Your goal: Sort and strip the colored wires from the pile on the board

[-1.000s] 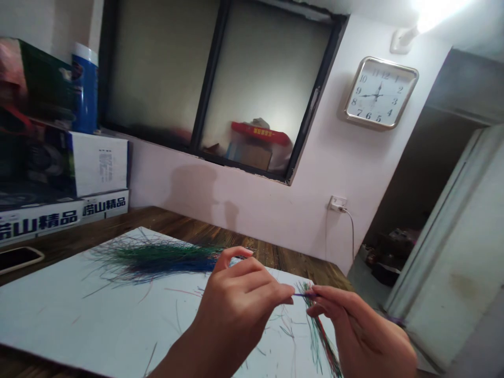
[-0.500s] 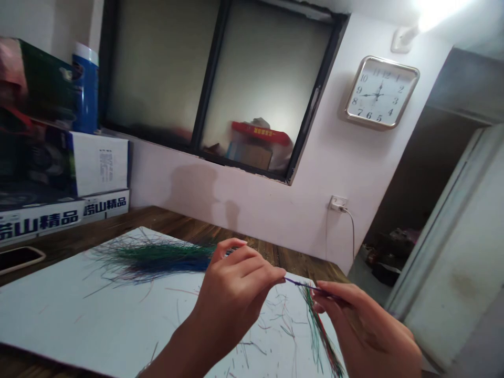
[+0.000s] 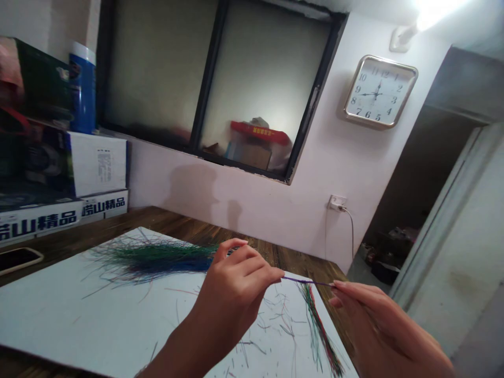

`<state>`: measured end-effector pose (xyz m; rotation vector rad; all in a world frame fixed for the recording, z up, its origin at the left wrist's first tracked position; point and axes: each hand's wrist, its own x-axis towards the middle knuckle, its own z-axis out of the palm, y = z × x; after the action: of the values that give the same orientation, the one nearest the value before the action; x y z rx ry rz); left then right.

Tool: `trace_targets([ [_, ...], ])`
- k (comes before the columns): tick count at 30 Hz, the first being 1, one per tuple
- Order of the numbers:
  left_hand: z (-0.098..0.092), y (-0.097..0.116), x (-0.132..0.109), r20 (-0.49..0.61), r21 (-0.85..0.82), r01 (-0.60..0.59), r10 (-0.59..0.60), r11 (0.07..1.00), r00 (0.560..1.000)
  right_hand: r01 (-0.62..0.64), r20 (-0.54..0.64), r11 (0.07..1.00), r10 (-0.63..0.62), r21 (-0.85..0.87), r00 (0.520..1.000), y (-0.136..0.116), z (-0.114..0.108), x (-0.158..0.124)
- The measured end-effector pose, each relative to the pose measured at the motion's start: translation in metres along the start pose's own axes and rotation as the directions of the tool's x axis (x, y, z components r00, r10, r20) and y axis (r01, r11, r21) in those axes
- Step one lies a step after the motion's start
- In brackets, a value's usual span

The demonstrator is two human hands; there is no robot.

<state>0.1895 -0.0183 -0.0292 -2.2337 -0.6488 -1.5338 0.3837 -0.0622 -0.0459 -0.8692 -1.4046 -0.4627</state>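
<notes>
A thin purple wire [image 3: 305,282] is stretched nearly level between my two hands, with a small thicker or twisted part near its middle. My left hand [image 3: 240,278] pinches its left end between thumb and forefinger. The right end sits between the thumb and fingertips of my right hand [image 3: 378,310]. Below the wire, a narrow bundle of green, red and dark wires [image 3: 321,331] lies on the white board [image 3: 98,325]. Behind my left hand spreads a large loose bundle of green and blue wires [image 3: 165,257], its right end hidden by the hand.
Short wire scraps [image 3: 252,344] are scattered over the board, which rests on a dark wooden table [image 3: 173,218]. A phone [image 3: 19,260] lies at the left edge. Cartons [image 3: 100,165] and a blue canister [image 3: 82,89] stand at the back left. A plugged-in cable [image 3: 352,231] hangs from the wall.
My right hand has moved right, away from the left, and a longer stretch of purple wire now shows between them. My left hand stays almost in place.
</notes>
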Motion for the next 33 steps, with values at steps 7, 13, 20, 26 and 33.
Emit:
trace_targets([
  [7, -0.003, -0.002, 0.005, 0.034, -0.019, 0.044, -0.043, 0.999, 0.999, -0.101, -0.020, 0.995, 0.101, -0.018, 0.995, -0.003, 0.005, 0.001],
  [13, -0.023, -0.020, 0.011, 0.076, 0.108, -0.097, 0.089, 0.989, 0.993, -0.045, 0.157, 0.997, 0.034, 0.069, 0.987, 0.003, 0.008, 0.009],
  [20, -0.033, -0.040, 0.009, 0.275, 0.162, -0.255, 0.205, 0.953, 0.939, -0.017, 0.348, 0.990, -0.034, 0.143, 0.937, 0.017, 0.003, 0.006],
  [26, -0.041, -0.051, 0.009, 0.217, 0.186, -0.173, 0.131, 0.967, 0.967, 0.003, 0.361, 0.998, -0.023, 0.056, 0.932, 0.028, -0.002, 0.011],
  [33, -0.055, -0.074, 0.003, 0.192, 0.171, -0.155, 0.122, 0.973, 0.974, -0.051, 0.312, 0.999, 0.054, -0.020, 0.949, 0.038, -0.002, 0.010],
])
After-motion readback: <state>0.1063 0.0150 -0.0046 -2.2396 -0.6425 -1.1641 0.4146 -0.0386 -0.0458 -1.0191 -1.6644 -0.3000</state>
